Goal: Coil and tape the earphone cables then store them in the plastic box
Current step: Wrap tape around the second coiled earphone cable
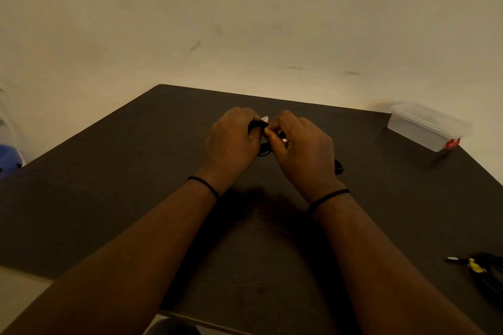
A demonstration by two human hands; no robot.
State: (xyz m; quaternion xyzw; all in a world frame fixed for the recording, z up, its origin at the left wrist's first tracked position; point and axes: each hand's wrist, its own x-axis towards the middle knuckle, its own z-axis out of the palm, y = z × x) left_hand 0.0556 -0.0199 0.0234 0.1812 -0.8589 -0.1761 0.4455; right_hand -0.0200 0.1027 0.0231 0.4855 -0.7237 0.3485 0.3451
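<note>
Over the middle of the dark table [136, 198], my left hand [232, 141] grips a coiled black earphone cable [257, 124]. My right hand [302, 147] pinches a small pale strip of tape [264, 119] against the coil. Most of the coil is hidden between the two hands. A loop of black cable [339, 166] shows behind my right hand. The clear plastic box [424, 125], with its lid and a red clip, stands at the far right of the table.
A bundle of black cables with a yellow mark [481, 269] lies at the table's right edge. A blue object [8, 158] sits on the floor to the left. A pale wall rises behind the table.
</note>
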